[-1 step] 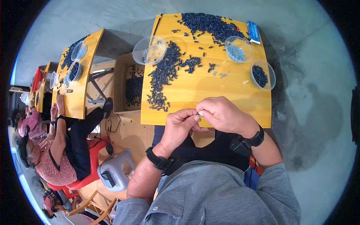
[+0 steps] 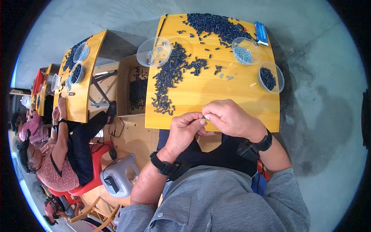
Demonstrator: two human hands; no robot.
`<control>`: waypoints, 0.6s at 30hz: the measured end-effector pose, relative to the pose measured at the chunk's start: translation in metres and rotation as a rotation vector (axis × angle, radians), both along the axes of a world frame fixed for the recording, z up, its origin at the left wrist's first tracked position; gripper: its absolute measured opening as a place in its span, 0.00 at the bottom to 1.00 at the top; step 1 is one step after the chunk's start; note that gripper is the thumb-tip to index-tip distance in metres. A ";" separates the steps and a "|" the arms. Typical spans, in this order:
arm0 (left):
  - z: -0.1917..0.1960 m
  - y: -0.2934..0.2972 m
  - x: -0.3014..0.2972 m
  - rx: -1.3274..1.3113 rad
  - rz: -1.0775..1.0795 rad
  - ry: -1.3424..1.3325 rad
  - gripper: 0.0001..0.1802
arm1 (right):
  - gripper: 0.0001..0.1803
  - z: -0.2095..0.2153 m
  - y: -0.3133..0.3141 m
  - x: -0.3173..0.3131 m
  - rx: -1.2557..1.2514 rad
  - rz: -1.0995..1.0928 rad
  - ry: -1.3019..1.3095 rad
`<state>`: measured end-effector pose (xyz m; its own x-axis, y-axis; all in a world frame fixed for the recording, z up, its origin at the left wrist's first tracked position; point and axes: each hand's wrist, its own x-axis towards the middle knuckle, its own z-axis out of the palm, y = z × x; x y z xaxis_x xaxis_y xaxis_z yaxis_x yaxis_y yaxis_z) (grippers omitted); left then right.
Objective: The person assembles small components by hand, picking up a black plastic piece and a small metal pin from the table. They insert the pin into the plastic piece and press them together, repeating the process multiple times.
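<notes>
On your desk (image 2: 239,104), black pieces (image 2: 170,71) lie heaped at left and far side, a blue box (image 2: 261,33) at far right. One clear tub (image 2: 280,78) contains similar pieces, another tub (image 2: 244,41) small bluish parts (image 2: 243,55). Your left grip (image 2: 188,127) and right grip (image 2: 227,116) together pinch a small dark piece (image 2: 204,117), by the near edge.

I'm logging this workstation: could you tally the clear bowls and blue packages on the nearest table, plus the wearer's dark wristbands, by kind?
Clear bowls: 3
Blue package: 1
Dark wristbands: 2
Total: 6
</notes>
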<state>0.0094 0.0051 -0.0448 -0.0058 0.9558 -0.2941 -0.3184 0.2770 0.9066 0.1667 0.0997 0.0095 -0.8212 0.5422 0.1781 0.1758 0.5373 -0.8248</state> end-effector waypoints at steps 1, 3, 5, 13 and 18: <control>0.000 0.000 0.000 0.000 0.001 0.000 0.06 | 0.03 -0.001 0.000 0.000 0.000 0.001 0.000; 0.000 0.002 0.000 0.025 0.016 -0.037 0.06 | 0.02 -0.005 -0.001 0.002 -0.003 -0.041 0.033; 0.001 0.002 -0.001 0.005 0.018 -0.042 0.06 | 0.02 -0.004 -0.005 0.002 -0.116 -0.099 0.016; 0.005 0.003 -0.003 -0.021 0.010 -0.051 0.05 | 0.02 -0.012 -0.014 0.003 -0.275 -0.192 0.104; 0.002 0.002 -0.004 -0.016 0.023 -0.078 0.05 | 0.02 -0.010 -0.013 0.002 -0.181 -0.164 0.080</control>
<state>0.0057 0.0076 -0.0429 -0.0040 0.9510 -0.3093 -0.3941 0.2828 0.8745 0.1684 0.0870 -0.0001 -0.7068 0.6959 0.1273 0.1784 0.3494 -0.9198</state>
